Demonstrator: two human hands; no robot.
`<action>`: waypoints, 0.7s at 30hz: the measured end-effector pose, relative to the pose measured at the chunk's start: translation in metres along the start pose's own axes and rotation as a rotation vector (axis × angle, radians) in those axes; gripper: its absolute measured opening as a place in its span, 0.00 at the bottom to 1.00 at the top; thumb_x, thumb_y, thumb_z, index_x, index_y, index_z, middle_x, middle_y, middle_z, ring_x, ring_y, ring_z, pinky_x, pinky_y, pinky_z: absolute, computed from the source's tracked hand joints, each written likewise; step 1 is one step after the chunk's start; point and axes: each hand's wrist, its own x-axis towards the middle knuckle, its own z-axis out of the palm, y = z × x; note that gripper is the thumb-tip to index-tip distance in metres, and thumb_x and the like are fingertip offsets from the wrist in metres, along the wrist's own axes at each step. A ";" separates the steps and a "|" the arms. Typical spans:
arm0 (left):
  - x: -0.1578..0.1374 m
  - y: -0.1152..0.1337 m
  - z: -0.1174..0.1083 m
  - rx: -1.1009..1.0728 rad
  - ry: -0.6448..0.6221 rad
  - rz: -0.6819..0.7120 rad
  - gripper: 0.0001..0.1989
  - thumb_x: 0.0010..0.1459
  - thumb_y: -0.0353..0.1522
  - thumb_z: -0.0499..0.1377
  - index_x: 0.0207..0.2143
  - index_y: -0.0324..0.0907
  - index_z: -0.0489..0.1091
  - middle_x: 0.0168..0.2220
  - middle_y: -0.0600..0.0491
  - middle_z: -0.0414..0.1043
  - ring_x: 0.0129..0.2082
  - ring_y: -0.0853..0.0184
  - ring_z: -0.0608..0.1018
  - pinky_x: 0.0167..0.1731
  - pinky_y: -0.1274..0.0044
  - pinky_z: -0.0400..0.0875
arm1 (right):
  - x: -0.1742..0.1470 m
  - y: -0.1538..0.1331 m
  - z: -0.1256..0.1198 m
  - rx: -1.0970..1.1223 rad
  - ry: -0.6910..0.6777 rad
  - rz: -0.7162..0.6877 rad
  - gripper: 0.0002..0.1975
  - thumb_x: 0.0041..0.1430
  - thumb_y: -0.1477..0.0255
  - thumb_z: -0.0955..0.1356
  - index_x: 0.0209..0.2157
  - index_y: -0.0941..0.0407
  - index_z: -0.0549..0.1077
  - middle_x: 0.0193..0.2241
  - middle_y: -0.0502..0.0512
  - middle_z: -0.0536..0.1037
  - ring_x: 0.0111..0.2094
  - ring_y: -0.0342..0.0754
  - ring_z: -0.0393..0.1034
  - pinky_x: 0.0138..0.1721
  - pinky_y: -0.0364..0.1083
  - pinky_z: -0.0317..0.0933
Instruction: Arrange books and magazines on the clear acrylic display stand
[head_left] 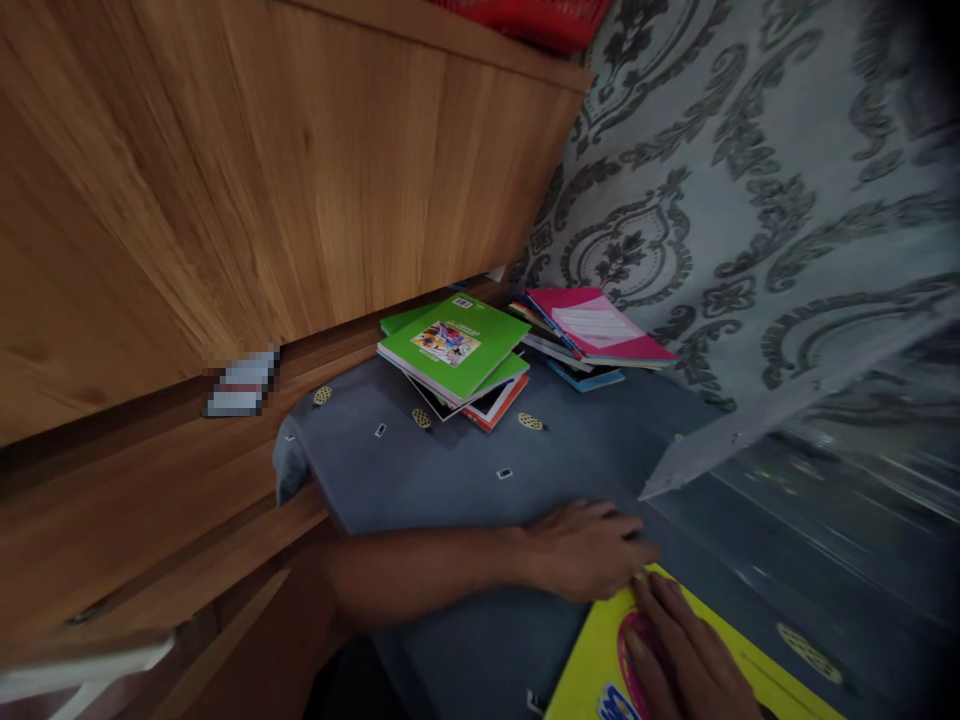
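A yellow book [592, 660] with a pink shape and blue lettering on its cover lies at the bottom right, partly cut off by the picture's edge. My left hand [589, 550] reaches across from the left, its slightly blurred fingers curled at the book's top corner. On the cover rests my right hand [690, 650], fingers stretched out flat and pointing toward that same corner. Farther back is a pile of books topped by a green one [457, 345]. Beside it stands another pile with a pink book [596, 325] on top.
Under everything lies a dark blue patterned cloth [450, 470]. A wooden panel [322, 180] rises at the back left, with a pixelated item [241, 385] on the ledge below. A transparent sheet or container [795, 540] occupies the right, before the patterned wall [720, 190].
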 end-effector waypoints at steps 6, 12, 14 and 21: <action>-0.001 0.002 -0.002 0.022 0.005 0.000 0.11 0.66 0.30 0.52 0.47 0.38 0.71 0.45 0.45 0.73 0.44 0.59 0.74 0.44 0.69 0.70 | 0.003 -0.011 0.007 -0.101 0.110 0.085 0.27 0.70 0.63 0.57 0.68 0.55 0.58 0.65 0.61 0.65 0.64 0.61 0.62 0.59 0.62 0.65; 0.001 0.001 -0.004 0.029 -0.012 0.003 0.10 0.68 0.30 0.52 0.46 0.38 0.71 0.46 0.46 0.74 0.46 0.61 0.74 0.48 0.71 0.68 | 0.006 -0.008 0.010 -0.155 -0.002 0.077 0.26 0.71 0.63 0.58 0.66 0.57 0.62 0.65 0.66 0.65 0.65 0.61 0.61 0.59 0.62 0.64; 0.001 0.001 -0.005 0.007 -0.005 0.038 0.09 0.68 0.29 0.52 0.43 0.38 0.71 0.44 0.46 0.75 0.46 0.61 0.74 0.49 0.71 0.67 | 0.011 -0.019 0.007 -0.170 0.028 0.132 0.25 0.71 0.64 0.57 0.64 0.58 0.63 0.64 0.67 0.66 0.65 0.61 0.61 0.61 0.64 0.62; -0.007 0.001 0.002 -0.141 0.066 -0.026 0.09 0.66 0.27 0.50 0.39 0.41 0.70 0.42 0.48 0.73 0.45 0.61 0.72 0.49 0.68 0.67 | 0.032 -0.072 -0.038 -0.068 -0.213 0.307 0.23 0.70 0.71 0.60 0.62 0.66 0.65 0.63 0.73 0.65 0.66 0.60 0.58 0.65 0.58 0.57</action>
